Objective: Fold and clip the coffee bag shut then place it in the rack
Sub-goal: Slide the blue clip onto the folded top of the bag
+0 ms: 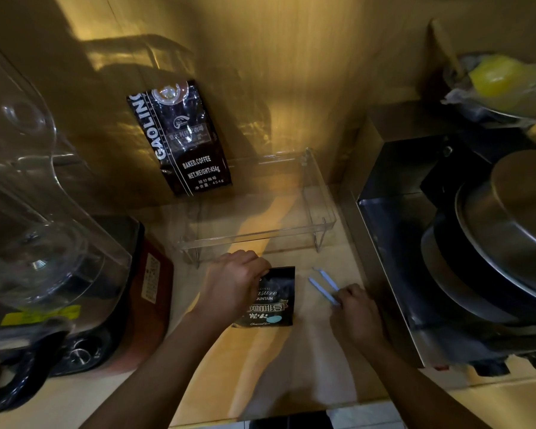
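Note:
A small black coffee bag [274, 300] lies flat on the wooden counter, its print upside down to me. My left hand [229, 281] grips its far left corner, where the top edge is. Just right of the bag lies a pale blue clip [322, 284], spread open in a narrow V. My right hand [355, 312] pinches the near end of that clip with closed fingers. Behind both stands a clear acrylic rack [317, 209] on thin metal legs, with a large black GAOLING coffee bag [183, 140] upright at its left end.
A glass blender jug [28, 196] on a dark base fills the left side. At the right a steel box [384, 243] holds stacked pans and a lid [508, 230]. Higher up sits a yellow item in plastic [502, 75]. The counter's front edge runs just below my forearms.

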